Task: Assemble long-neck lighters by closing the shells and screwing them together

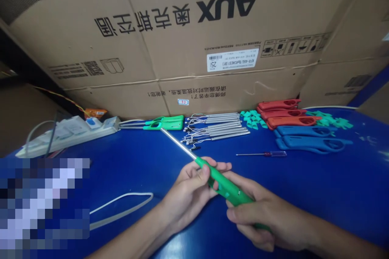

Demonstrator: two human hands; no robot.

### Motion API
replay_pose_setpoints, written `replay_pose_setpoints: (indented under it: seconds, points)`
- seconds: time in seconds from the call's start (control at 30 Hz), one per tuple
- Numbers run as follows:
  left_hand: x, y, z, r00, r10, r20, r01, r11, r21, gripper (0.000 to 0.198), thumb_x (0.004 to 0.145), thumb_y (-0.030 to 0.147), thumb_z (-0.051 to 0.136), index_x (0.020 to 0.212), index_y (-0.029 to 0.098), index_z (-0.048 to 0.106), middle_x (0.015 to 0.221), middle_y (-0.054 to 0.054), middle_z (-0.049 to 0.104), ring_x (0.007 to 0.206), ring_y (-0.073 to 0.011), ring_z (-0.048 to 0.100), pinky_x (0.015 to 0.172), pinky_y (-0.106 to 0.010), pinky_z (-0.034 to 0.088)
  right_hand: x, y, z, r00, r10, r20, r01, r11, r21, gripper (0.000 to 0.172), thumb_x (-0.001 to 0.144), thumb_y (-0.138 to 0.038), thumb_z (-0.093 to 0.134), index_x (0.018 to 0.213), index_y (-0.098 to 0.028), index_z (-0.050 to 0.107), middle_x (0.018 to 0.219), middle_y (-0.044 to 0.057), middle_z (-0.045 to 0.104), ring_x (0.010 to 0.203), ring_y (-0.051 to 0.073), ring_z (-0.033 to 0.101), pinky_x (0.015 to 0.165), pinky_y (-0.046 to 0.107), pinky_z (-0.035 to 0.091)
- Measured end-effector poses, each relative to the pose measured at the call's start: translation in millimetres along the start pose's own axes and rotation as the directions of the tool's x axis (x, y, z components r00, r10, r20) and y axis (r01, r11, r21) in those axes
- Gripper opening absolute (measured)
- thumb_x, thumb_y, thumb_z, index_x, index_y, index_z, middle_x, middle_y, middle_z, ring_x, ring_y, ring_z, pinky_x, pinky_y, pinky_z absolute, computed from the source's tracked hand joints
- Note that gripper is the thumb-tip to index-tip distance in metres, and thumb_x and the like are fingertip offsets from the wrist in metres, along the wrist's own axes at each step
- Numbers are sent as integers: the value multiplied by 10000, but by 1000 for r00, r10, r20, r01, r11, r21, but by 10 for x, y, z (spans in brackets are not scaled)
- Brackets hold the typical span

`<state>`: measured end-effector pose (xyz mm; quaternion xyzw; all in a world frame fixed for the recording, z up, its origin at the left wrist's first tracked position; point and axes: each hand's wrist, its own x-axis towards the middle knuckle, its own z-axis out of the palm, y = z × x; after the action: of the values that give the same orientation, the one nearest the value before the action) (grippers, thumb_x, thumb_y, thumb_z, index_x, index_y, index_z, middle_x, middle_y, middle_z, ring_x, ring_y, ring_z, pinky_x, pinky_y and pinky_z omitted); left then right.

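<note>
Both my hands hold one green long-necked lighter (pixel 226 188) low over the blue table (pixel 319 186). My left hand (pixel 191 190) pinches the front of its green handle, close to where the thin metal tube (pixel 178 142) comes out. My right hand (pixel 264 216) is wrapped round the rear of the handle. The tube points up and left toward two finished green lighters (pixel 165 123) lying by the cardboard box.
A large cardboard box (pixel 188 36) walls off the back. Along it lie a white power strip (pixel 67 131), several metal tubes with wires (pixel 214 127), small green parts (pixel 253 118), red (pixel 284 113) and blue lighter shells (pixel 310 139), and a small screwdriver (pixel 264 154). A white cord (pixel 121 208) loops at left.
</note>
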<state>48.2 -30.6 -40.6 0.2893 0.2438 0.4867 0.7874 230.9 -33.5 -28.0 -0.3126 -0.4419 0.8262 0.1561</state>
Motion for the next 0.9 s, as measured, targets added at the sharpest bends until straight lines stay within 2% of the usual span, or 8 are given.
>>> replay_pose_setpoints:
  seconds: [0.23,0.43,0.6,0.77,0.9]
  points:
    - [17,-17,0,1000,5,10,-5,1000,-29,143,802,271,748,879,168,686,993,-70,725,1075,-181,629,786,-232,474,7,10,13,999,29,-20,-28,999,20,995,799,-164,578,1521,-270,-98,385,-140,378,315,51,225,331,117,257]
    - [29,-8,4,1000,4,-23,-4,1000,-10,181,759,301,783,841,186,671,875,-31,701,1088,-220,614,913,-343,469,-5,-17,-16,999,33,30,-35,998,51,985,815,-155,588,1515,-315,-86,399,-141,349,335,39,223,372,113,248]
    - [30,-15,4,1000,-8,-18,8,1000,-7,170,762,285,779,840,176,675,854,-33,691,1080,-215,610,783,-268,468,0,-6,-19,999,47,7,-47,999,20,980,812,-166,581,1520,-285,-86,380,-138,366,315,46,229,356,119,250]
    - [47,-15,-7,1000,2,-17,-3,998,-68,130,770,241,770,834,176,677,805,-23,686,1047,-199,620,874,-307,462,-8,-23,-8,998,58,22,-59,997,41,979,819,-178,593,1520,-300,-81,392,-139,365,329,41,224,367,118,242]
    - [37,-19,-7,1000,2,12,-2,1000,-22,129,791,270,755,848,175,690,810,-38,696,923,-165,638,799,-268,472,-10,-29,-19,998,57,38,-59,997,40,969,808,-153,576,1523,-293,-63,384,-142,369,309,47,228,342,119,245]
